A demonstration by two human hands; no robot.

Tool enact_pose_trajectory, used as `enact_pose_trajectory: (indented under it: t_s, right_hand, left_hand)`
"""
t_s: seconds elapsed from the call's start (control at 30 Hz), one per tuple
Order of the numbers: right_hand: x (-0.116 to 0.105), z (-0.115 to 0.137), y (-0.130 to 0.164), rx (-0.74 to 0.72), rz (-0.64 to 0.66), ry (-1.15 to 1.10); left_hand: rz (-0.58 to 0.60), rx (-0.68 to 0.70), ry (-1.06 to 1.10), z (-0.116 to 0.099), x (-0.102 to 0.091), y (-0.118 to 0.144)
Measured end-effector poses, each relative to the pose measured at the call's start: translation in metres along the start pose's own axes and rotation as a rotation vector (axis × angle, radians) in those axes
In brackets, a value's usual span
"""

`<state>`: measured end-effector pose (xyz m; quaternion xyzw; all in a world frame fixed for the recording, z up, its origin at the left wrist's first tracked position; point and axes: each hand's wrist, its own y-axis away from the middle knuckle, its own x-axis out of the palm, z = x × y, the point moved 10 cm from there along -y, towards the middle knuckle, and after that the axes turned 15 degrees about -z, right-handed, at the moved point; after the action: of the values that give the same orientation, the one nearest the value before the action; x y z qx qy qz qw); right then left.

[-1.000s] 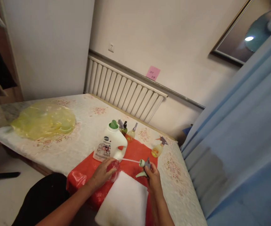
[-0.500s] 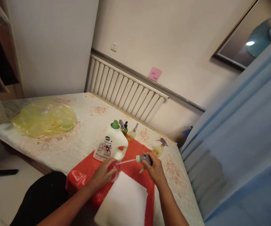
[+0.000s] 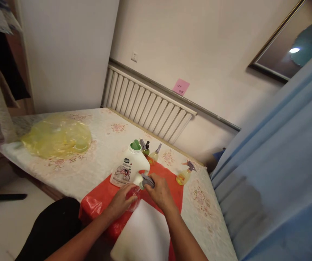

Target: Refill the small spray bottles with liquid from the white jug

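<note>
Sprayer head (image 3: 146,180), gripped by right hand (image 3: 160,191), has now come onto small bottle (image 3: 133,197) clasped in left hand (image 3: 122,200); tube is inside.

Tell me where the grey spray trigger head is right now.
In the head view, the grey spray trigger head sits in the right hand, at the mouth of the small clear bottle gripped by the left hand, just in front of the white detergent jug.

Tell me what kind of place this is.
Probably a room in a home: a white ribbed wall radiator, pale blue fabric curtains, a dark framed picture on the wall, and a floral-patterned table cover.
</note>
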<state>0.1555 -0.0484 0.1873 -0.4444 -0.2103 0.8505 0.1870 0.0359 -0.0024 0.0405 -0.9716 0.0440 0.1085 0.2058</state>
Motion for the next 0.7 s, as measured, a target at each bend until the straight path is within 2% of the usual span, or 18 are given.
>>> enact_pose_trajectory:
  t_s: [0.23, 0.5, 0.7]
  right_hand:
    - [0.035, -0.007, 0.009, -0.016, 0.083, 0.112]
    - [0.045, -0.002, 0.008, -0.060, 0.188, 0.226]
    - [0.049, 0.000, 0.007, -0.063, 0.218, 0.294]
  left_hand:
    - [-0.001, 0.017, 0.052, 0.002, 0.003, 0.000]
    - [-0.049, -0.004, 0.076, 0.007, 0.001, 0.000]
    - [-0.042, -0.006, 0.080, 0.004, 0.001, -0.001]
